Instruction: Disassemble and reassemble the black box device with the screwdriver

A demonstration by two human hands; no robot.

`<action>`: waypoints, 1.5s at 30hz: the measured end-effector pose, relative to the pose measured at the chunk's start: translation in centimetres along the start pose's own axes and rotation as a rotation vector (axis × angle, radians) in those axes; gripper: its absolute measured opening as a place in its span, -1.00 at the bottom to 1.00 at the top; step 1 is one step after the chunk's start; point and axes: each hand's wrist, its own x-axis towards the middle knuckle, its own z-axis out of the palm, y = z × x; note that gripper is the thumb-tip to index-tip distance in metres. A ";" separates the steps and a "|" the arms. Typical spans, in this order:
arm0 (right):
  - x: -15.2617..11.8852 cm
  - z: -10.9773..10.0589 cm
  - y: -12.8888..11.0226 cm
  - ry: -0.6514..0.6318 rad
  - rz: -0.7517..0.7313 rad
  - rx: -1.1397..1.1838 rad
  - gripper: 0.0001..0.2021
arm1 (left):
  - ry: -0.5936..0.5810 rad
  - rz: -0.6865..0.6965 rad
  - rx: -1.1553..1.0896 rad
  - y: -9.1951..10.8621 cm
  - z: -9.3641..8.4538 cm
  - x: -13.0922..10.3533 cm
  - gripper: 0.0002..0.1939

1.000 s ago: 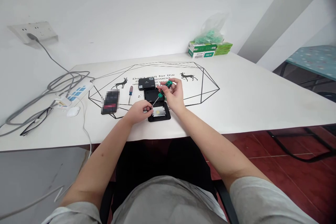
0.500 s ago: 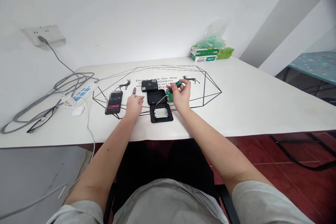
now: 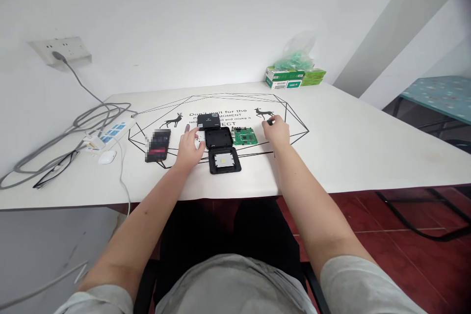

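Observation:
My right hand [image 3: 277, 131] is closed around a screwdriver [image 3: 270, 121], to the right of a green circuit board [image 3: 245, 136]. Only a dark part of the tool shows between the fingers. My left hand [image 3: 189, 148] rests on the table with its fingers apart, beside several tiny dark pieces [image 3: 199, 139], too small to name. Between my hands lie a black casing half [image 3: 219, 138] and, nearer to me, a black frame [image 3: 224, 160] with a metal plate inside. Behind them sits a flat black box [image 3: 208, 121].
Left of my hand lies a phone [image 3: 158, 145]. Further left are a power strip [image 3: 114, 131], a coiled grey cable [image 3: 84, 117], a white mouse-like item [image 3: 107, 157] and glasses [image 3: 55, 171]. Green boxes [image 3: 285, 78] with a plastic bag [image 3: 298, 54] stand at the back right.
My right hand has moved right with the screwdriver, away from the casing, uncovering the circuit board. My left hand's fingers have spread and shifted slightly, near the tiny pieces.

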 end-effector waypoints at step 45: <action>-2.6 -0.9 -1.9 -0.733 -0.508 0.087 -0.70 | -0.594 0.284 -0.122 -0.3 -1.6 4.7 -0.75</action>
